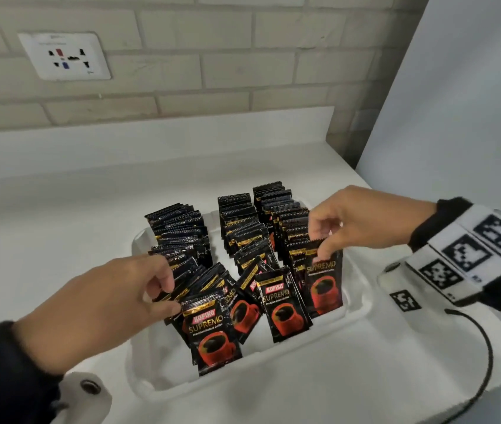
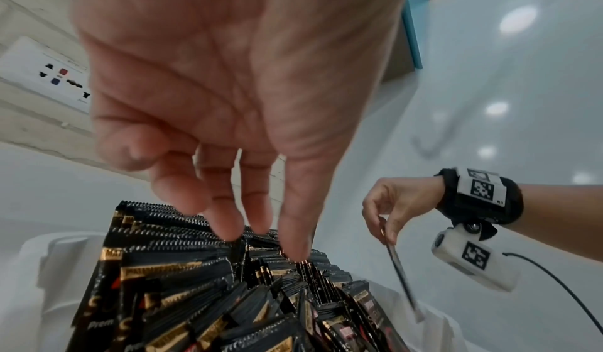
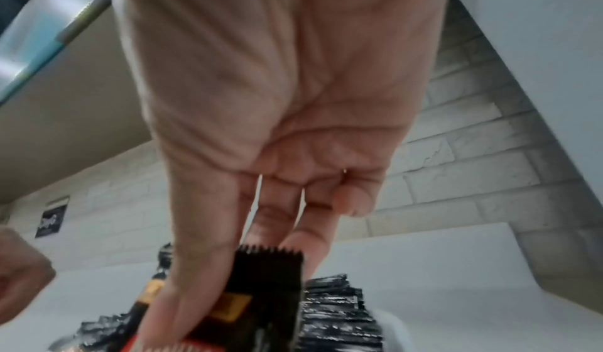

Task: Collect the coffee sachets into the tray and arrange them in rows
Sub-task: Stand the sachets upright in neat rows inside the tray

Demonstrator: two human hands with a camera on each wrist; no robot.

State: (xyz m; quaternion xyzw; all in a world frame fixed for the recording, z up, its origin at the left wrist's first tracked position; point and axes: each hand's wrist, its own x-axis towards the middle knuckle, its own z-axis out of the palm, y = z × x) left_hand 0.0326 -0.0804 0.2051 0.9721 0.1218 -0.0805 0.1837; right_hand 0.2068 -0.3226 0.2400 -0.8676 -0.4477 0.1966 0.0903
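Observation:
A white tray [image 1: 362,289] sits on the white counter and holds three rows of black Kopiko Supremo sachets [image 1: 243,237] standing on edge. The front ones lean forward with their faces showing. My left hand [image 1: 166,296] is at the front of the left row [image 1: 179,228], where thumb and fingers pinch the tops of several sachets [image 2: 261,259]. My right hand [image 1: 322,249] pinches the top edge of one sachet [image 1: 324,283] and holds it upright at the front of the right row. The right wrist view shows that sachet [image 3: 267,275] between thumb and fingers.
A brick wall with a wall socket [image 1: 64,56] runs behind the counter. A tall white panel [image 1: 457,102] closes off the right side. A black cable [image 1: 484,347] hangs from the camera on my right wrist over the counter's right front.

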